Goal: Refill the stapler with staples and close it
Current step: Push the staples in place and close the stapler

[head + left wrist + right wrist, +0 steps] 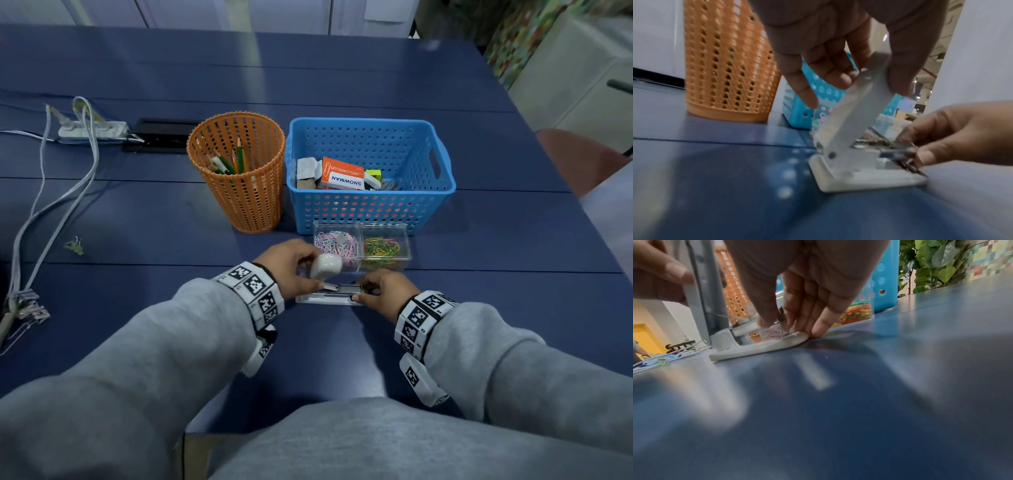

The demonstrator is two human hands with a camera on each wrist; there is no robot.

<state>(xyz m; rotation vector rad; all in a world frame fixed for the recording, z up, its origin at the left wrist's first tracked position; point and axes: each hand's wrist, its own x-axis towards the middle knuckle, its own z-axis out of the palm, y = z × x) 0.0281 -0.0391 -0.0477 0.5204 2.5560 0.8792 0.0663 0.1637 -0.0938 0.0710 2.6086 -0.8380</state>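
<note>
Staples half hidden beneath hands

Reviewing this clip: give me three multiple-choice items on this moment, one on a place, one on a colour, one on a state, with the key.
1. Where does the orange box labelled SNOWMAN lie?
A. in the blue basket
B. in the orange mesh cup
C. on the bare table

2. What colour is the stapler?
A. black
B. white
C. red

3. How does the stapler's top arm stand?
A. shut flat
B. raised open
C. detached

Key: A, the box lies inside the blue basket; B, the stapler is white; B, the left hand holds the top arm up while the right hand works at the metal channel.
</note>
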